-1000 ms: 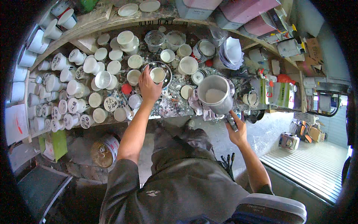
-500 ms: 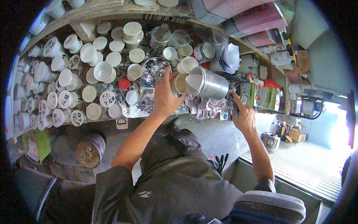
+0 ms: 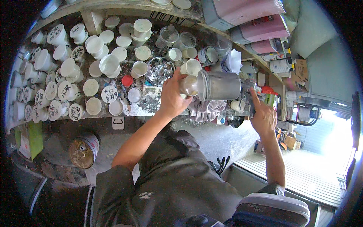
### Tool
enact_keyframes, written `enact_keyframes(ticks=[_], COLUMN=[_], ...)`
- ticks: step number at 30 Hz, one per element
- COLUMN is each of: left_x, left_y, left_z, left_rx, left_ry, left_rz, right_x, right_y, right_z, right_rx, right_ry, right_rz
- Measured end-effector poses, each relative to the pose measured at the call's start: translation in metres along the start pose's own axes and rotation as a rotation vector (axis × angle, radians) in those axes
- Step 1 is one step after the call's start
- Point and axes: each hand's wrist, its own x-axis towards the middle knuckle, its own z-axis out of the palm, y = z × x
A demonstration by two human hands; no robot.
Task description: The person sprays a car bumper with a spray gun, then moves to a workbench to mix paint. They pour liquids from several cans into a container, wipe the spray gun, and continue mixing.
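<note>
My left hand is closed around a small translucent plastic cup. The mouth of a silver metal cup meets that plastic cup; the metal cup lies tipped on its side, mouth to the left. It appears joined to a metal spray gun, partly hidden by my fingers. My right hand grips the gun, index finger stretched along it. A crumpled greyish cloth lies on the bench beneath the metal cup. Just beyond the plastic cup stands a white cup.
Lidded white tubs crowd the paint-stained bench at left. A round, paint-splashed dish and a red lid lie near my left hand. Pink-and-grey boxes fill the shelf above. A drum stands on the floor.
The metal cup has moved slightly right and is tipped further, nearly level, its mouth at the plastic cup. My right hand has shifted right with the gun. The whole view has also shifted a little.
</note>
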Motion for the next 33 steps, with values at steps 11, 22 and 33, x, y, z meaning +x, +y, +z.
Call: enact_keyframes(ticks=[11,22,33], left_x=[0.002,0.003,0.000], left_y=[0.011,0.009,0.013], left_z=[-0.003,0.009,0.018], left_rx=[-0.008,-0.023,-0.039], left_ry=[-0.044,-0.071,-0.037], left_rz=[0.016,0.026,0.060], right_x=[0.000,-0.016,-0.038], right_y=[0.005,0.032,0.060], right_z=[-0.055,-0.109,-0.148], right_rx=[-0.272,-0.482,-0.659], right_ry=[0.202,0.365,0.222], right_rz=[-0.134,-0.138,0.033])
